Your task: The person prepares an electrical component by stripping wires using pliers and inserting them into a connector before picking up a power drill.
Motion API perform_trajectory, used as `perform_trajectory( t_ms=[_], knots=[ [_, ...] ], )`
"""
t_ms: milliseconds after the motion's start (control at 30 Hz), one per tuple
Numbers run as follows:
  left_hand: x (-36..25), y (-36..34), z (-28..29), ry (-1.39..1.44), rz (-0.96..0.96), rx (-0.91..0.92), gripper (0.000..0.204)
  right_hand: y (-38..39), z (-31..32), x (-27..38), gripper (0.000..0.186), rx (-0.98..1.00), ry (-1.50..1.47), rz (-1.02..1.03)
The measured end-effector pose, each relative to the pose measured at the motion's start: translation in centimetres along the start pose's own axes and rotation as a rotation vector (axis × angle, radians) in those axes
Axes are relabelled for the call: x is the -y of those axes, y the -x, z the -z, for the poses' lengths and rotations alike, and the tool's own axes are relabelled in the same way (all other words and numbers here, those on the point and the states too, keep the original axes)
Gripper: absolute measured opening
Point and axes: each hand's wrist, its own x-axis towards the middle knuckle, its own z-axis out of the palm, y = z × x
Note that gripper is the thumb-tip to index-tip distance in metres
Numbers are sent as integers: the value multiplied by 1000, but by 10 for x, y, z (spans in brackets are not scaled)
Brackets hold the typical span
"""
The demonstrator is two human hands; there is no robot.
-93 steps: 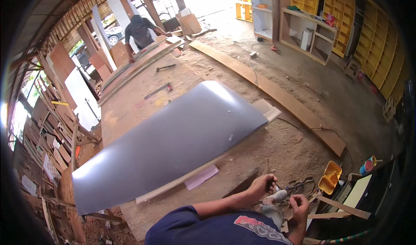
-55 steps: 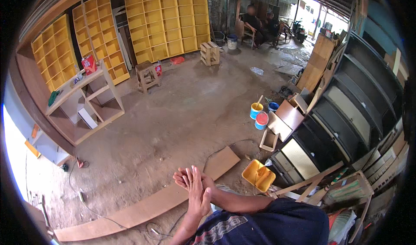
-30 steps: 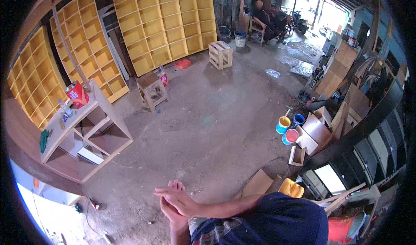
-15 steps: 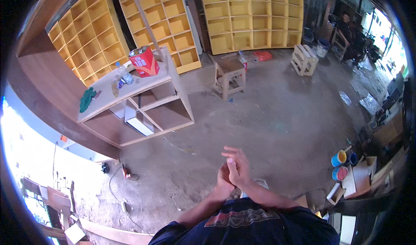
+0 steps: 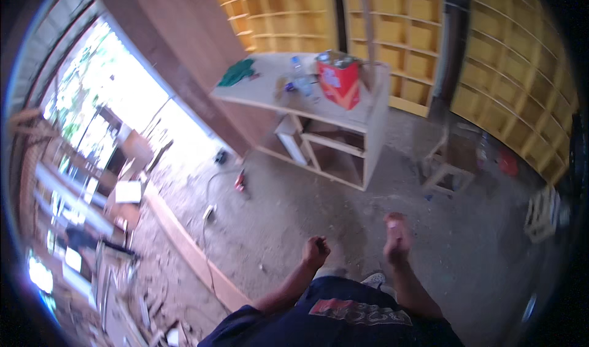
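My left hand (image 5: 316,251) is out in front of me over the floor, its fingers curled into a loose fist, and no object shows in it. Some distance to its right, my right hand (image 5: 397,238) is raised and smeared by motion; its fingers cannot be made out clearly. The hands are apart and touch nothing I can see. Ahead stands an unfinished wooden cabinet (image 5: 368,157) with open compartments. On its top are a red square can (image 5: 339,83), a clear plastic bottle (image 5: 302,80) and a green cloth (image 5: 237,72).
Yellow shelf units (image 5: 408,46) line the back. A small wooden stool (image 5: 453,163) and a slatted wooden crate (image 5: 543,215) stand at right. At left, a red power tool (image 5: 240,180), a cable (image 5: 205,224) and a long board (image 5: 184,236) lie on the floor, near wood scraps and a bright opening.
My hands, earlier pressed together, have separated, the right one moving to the right. The view has turned left, so the cabinet and stool now sit further right.
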Motion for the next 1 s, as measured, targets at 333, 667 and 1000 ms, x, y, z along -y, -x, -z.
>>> perform_trajectory(
  t_ms=[333, 667, 1000],
  knots=[
    [39, -109, -74, -279, -126, -336, 24, -85, 116, -194, 45, 275, 315, -630],
    [0, -225, -332, -196, 82, 0, 26, -153, 265, -353, 67, 690, 1053, -1123],
    [72, -278, -432, -26, 55, -116, 22, -273, 350, -460, 73, 802, 919, -1050]
  ],
)
